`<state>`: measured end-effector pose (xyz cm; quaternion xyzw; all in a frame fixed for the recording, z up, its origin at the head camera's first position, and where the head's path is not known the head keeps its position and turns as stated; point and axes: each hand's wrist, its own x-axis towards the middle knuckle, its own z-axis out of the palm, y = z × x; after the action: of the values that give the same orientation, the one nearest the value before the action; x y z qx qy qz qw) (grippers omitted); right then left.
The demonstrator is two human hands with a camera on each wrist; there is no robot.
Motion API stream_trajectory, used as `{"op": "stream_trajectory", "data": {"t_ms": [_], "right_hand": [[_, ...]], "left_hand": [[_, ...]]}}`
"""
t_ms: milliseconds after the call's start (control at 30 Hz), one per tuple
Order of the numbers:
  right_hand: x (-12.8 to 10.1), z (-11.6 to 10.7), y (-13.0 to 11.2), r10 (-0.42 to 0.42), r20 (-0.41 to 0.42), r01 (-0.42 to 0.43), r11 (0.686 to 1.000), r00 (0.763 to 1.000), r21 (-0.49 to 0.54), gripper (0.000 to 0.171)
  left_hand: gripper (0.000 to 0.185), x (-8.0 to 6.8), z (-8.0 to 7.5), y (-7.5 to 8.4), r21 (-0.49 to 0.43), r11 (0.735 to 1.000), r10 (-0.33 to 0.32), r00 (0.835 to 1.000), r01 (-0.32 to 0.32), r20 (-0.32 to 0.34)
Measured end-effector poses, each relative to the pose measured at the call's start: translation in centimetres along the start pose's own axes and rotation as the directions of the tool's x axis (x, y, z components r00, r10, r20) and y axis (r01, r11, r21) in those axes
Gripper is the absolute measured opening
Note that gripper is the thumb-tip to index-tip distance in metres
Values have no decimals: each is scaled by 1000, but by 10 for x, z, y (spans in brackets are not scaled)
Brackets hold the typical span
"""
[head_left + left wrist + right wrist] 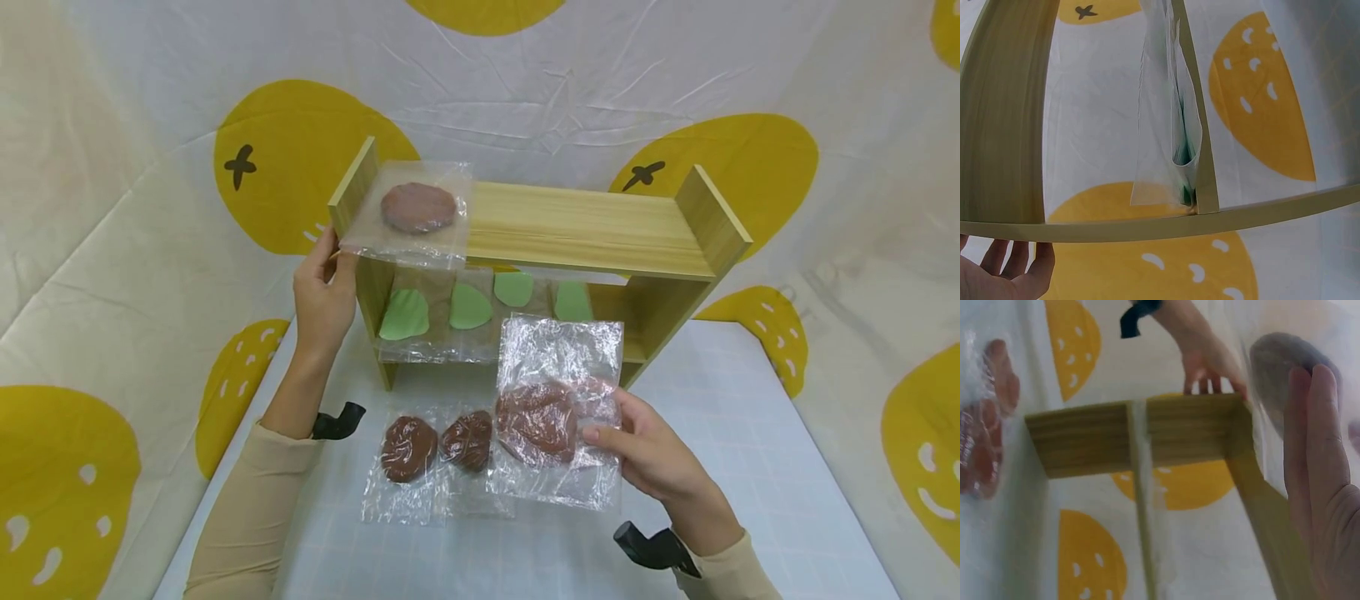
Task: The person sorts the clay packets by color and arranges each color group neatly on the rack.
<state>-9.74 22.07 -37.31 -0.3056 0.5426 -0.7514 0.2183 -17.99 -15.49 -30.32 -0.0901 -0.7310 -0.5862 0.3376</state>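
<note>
My left hand (324, 296) touches the outer left side of a small wooden shelf (570, 225); in the left wrist view its fingertips rest on the side panel's edge. My right hand (660, 450) pinches a clear plastic bag (562, 350) between thumb and fingers, in front of the shelf. Inside that bag lies a flat, round brown patty-like piece (536, 423). Another bag with a reddish-brown round piece (418, 207) lies on the top board at the left. On the lower board, a clear bag holds several green leaf-like pieces (471, 306).
Two bagged brown pieces lie on the pale table in front of the shelf: a round one (408, 449) and an irregular one (468, 441). A white cloth (525, 108) with yellow smiling shapes hangs behind and at both sides.
</note>
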Motion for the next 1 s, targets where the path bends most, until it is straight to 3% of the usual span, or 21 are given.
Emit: {"op": "stream_trajectory", "data": {"t_ms": [200,400,500,700,867,1000], "right_hand": [[13,0,-27,-79,35,81,994,996,-76,51],[38,-5,-61,-194,113,208,970,974,-126,56],[50,-8,-78,-224,82,234,962,971,-139,55],[75,-11,-105,-234,-59,220,958,970,-183,44],[99,-15,-117,-214,-173,190,971,961,-145,34],[118,-19,-123,-208,-195,193,977,959,-93,29]], "left_hand": [[39,0,0,-1,-3,1000,5,1000,-5,0],[40,0,0,0,8,1000,-21,1000,21,3],[40,1,0,0,13,1000,-21,1000,21,1],[40,0,0,2,21,1000,-22,1000,22,-1],[40,0,0,1,12,1000,-20,1000,20,2],[41,1,-1,0,11,1000,-16,1000,16,7]]}}
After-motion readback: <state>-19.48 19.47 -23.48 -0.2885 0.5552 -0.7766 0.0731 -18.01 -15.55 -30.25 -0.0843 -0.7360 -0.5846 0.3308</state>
